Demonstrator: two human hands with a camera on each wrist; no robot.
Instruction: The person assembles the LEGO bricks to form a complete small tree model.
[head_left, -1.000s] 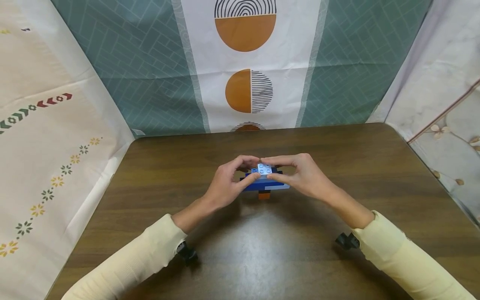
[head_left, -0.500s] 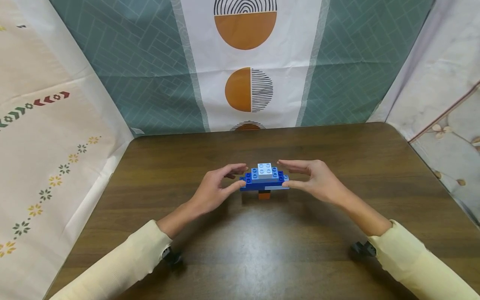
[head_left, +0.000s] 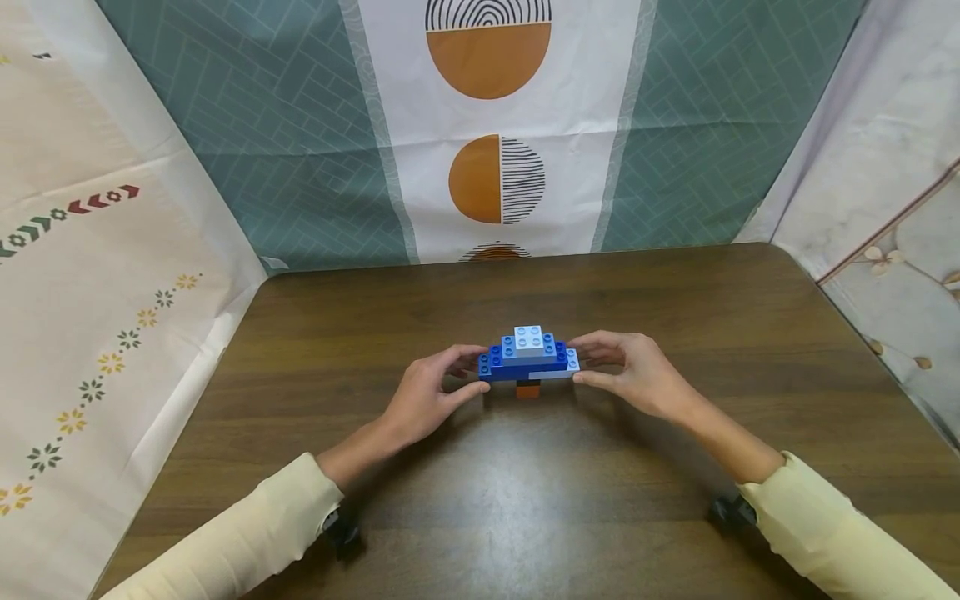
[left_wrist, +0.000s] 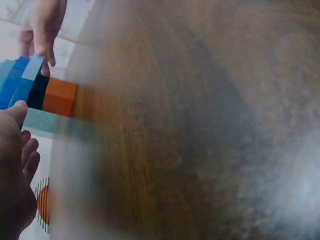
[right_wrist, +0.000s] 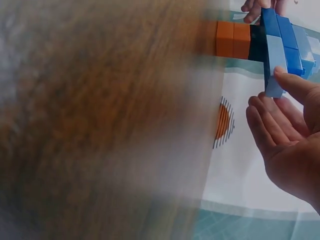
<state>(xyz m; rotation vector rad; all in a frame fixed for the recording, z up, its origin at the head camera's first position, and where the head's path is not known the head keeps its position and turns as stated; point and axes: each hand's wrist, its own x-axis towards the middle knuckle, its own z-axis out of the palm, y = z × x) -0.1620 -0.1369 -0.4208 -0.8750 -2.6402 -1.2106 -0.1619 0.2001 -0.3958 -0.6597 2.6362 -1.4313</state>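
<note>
A stepped toy brick model (head_left: 528, 354) stands on the table in the head view. A pale blue brick (head_left: 528, 337) tops it, with wider mid-blue and dark blue rows below. The whole rests on a narrow column of black and orange bricks (left_wrist: 60, 97). My left hand (head_left: 427, 396) holds the model's left end, thumb at the front corner and fingers behind. At the other end my right hand (head_left: 633, 375) has its thumb on the light blue end brick (right_wrist: 276, 55), its fingers round the back. The fingertips behind are partly hidden.
The brown wooden table (head_left: 510, 500) spreads around the model. Behind it hangs a patterned cloth (head_left: 300, 150), with pale printed cloths at left and right. A dark wrist device (head_left: 343, 533) sits under each sleeve cuff.
Both hands have let go of the top brick, drawn apart and come down to the model's two ends. The model has stayed about where it was.
</note>
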